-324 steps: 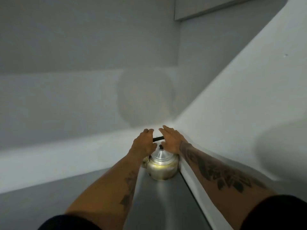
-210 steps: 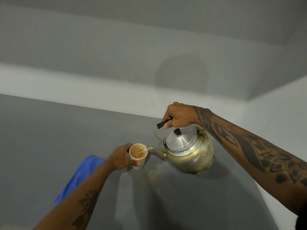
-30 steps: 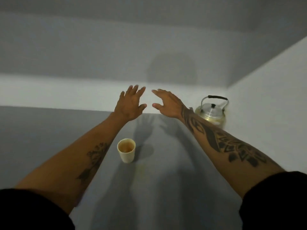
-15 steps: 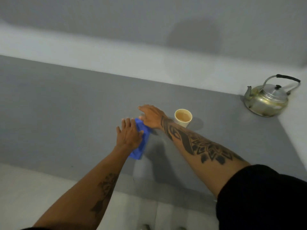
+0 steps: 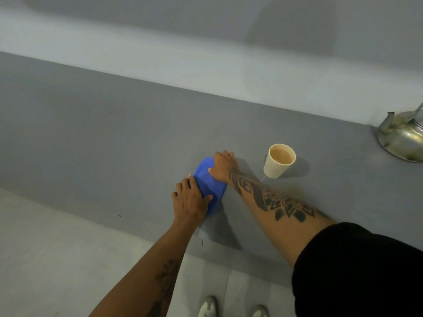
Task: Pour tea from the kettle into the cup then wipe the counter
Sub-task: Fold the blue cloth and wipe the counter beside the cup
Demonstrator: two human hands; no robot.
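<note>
A folded blue cloth (image 5: 209,184) lies on the grey counter (image 5: 103,138). My left hand (image 5: 190,199) presses on its near end and my right hand (image 5: 223,167) grips its far end, so both hands hold it. A cream paper cup (image 5: 278,164) full of milky tea stands upright just right of my right hand, apart from it. The metal kettle (image 5: 402,138) rests at the far right against the wall, cut off by the frame edge, its spout pointing left.
A pale backsplash ledge (image 5: 206,65) runs along the counter's far side. The counter's front edge (image 5: 217,248) is close to my body, with light floor and my shoes (image 5: 209,306) below. A faint wet patch (image 5: 295,186) lies near the cup's base.
The view has shifted a little left and closer. My hands have closed in on the blue cloth and bunched it slightly; the cup and kettle have not moved.
</note>
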